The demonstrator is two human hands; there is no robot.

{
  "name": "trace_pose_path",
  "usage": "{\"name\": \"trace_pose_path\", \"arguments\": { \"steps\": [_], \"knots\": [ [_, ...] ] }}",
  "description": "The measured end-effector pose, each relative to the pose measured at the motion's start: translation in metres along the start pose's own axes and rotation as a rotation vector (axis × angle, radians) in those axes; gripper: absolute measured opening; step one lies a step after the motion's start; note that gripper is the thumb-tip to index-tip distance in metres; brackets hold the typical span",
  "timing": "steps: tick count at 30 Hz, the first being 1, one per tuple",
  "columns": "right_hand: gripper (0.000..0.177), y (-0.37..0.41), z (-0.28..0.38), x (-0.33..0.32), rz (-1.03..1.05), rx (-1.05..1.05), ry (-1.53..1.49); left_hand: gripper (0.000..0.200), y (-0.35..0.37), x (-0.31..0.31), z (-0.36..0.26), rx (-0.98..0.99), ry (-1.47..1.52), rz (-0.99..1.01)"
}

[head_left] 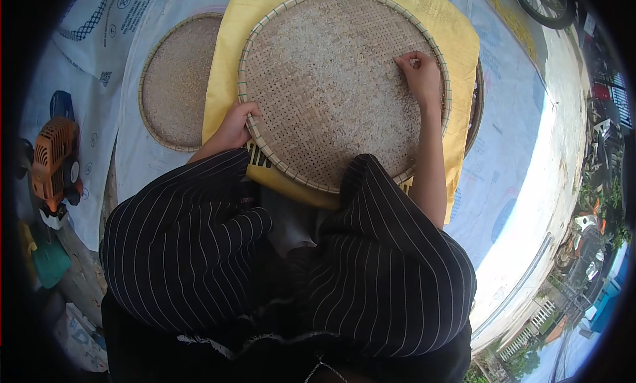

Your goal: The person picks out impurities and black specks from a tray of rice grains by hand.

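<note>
A large round woven tray (291, 128) with a green-stitched rim rests over my knees, tilted slightly, with pale grains (331, 42) scattered over its weave. My left hand (237, 123) grips the tray's rim at the left, the thumb over the edge. Above the right part of the tray is my right hand (419, 75), thumb and index finger pinched together; whatever may be between the fingertips is too small to make out. Beneath the tray lies a yellow sheet (222, 65).
A smaller round tray of grains (182, 85) lies at the left on pale sheeting (510, 111). Another tray's rim (478, 111) shows at the right. An orange machine (54, 159) stands at far left, a wheel (546, 2) at top right.
</note>
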State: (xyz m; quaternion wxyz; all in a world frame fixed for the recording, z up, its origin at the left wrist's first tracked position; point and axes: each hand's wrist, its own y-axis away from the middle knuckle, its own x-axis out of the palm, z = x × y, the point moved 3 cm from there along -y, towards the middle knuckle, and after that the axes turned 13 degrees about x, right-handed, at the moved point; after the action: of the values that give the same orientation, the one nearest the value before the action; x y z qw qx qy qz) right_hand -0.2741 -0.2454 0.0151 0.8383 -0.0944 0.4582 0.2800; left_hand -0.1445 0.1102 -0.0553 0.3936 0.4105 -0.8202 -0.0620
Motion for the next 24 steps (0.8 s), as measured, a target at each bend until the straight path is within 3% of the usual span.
{"name": "trace_pose_path", "arguments": {
  "steps": [6,8,9,11,12,14,15,17,24],
  "knots": [
    [0.02,-0.005,0.0,0.005,-0.003,0.072,0.046,0.05,0.0,0.0,0.0,-0.004,-0.002,-0.009],
    [0.018,-0.01,-0.015,0.007,0.19,0.156,-0.545,0.05,0.0,0.003,-0.001,0.003,0.001,-0.002],
    [0.018,-0.014,-0.021,0.0,0.19,0.155,-0.544,0.051,0.0,0.003,-0.002,0.01,0.004,0.003],
    [0.018,-0.01,-0.025,-0.004,0.713,0.278,-1.227,0.051,0.001,0.003,-0.002,-0.001,0.007,0.008],
    [0.018,-0.008,-0.024,-0.004,0.713,0.283,-1.225,0.052,0.001,0.003,-0.001,-0.012,0.008,0.015],
    [0.018,-0.007,-0.023,-0.007,0.441,0.271,-0.92,0.052,0.002,0.002,-0.001,-0.017,0.002,0.014],
    [0.018,-0.005,-0.019,-0.006,0.442,0.271,-0.92,0.053,0.002,0.002,-0.001,-0.023,-0.004,0.01],
    [0.019,-0.003,-0.006,-0.009,0.037,0.016,-0.074,0.053,0.002,0.003,-0.001,-0.006,-0.004,0.011],
    [0.018,0.001,0.005,0.002,-0.024,0.008,0.061,0.054,0.001,0.004,-0.003,0.017,-0.016,0.006]
  ]
}}
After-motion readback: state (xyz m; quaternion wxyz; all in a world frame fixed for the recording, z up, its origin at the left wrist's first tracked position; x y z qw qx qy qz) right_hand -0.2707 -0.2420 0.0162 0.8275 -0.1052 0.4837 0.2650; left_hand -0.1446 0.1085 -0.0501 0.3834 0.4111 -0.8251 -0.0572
